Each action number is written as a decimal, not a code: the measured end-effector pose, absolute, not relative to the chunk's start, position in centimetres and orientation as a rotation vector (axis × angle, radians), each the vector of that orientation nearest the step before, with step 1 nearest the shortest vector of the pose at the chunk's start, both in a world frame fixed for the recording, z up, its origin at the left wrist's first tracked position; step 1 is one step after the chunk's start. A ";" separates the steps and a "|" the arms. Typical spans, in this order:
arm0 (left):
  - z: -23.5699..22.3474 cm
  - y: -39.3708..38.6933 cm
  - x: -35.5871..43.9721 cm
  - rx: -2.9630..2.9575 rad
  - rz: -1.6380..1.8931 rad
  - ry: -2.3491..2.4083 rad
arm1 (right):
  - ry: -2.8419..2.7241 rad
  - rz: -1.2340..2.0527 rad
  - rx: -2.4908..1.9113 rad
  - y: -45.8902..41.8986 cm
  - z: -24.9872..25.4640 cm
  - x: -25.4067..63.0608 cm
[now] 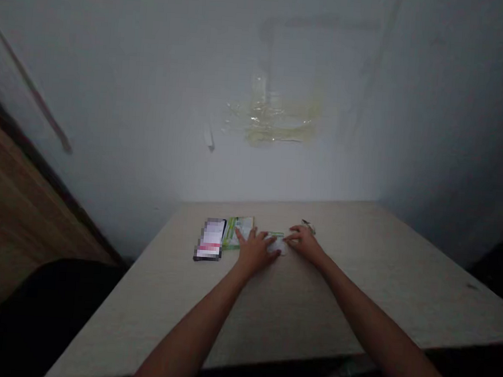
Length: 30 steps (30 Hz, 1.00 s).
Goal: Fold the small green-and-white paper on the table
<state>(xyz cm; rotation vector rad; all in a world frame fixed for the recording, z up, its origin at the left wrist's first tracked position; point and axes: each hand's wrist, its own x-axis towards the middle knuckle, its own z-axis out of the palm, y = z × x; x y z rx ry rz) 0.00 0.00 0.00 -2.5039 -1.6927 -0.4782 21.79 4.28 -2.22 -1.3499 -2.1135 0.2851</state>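
Note:
My left hand [256,251] lies spread on the table, palm down. Some of its fingers reach over the right side of a green-and-white booklet or packet [232,233], and others rest on a small white card or paper with a green top edge [277,245]. At the right edge of that small piece are the fingertips of my right hand [305,244], bent slightly and apart. Just beyond the right hand sits a small dark-and-light object [308,224], partly covered and too small to name. A phone [210,240] with a blurred, lit screen lies left of the booklet.
The pale wooden table [175,298] meets a grey wall [161,119] at its back edge. Clear and yellowish tape [277,121] sticks to the wall. A dark shape [54,295] stands left of the table, and a brown wooden panel [14,195] is behind it.

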 end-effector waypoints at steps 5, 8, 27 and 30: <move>0.0 -0.1 0.1 -2.501 -0.447 -1.709 | -2.052 0.252 -1.409 4.8 -2.5 21.2; -0.2 0.1 0.1 -2.491 -0.453 -1.709 | -2.052 0.191 -1.438 4.9 -2.6 21.0; 0.0 0.0 0.3 -2.493 -0.455 -1.719 | -2.102 0.034 -1.459 5.0 -2.8 20.6; -0.2 0.1 0.2 -2.497 -0.475 -1.712 | -2.117 0.022 -1.446 4.9 -2.8 20.7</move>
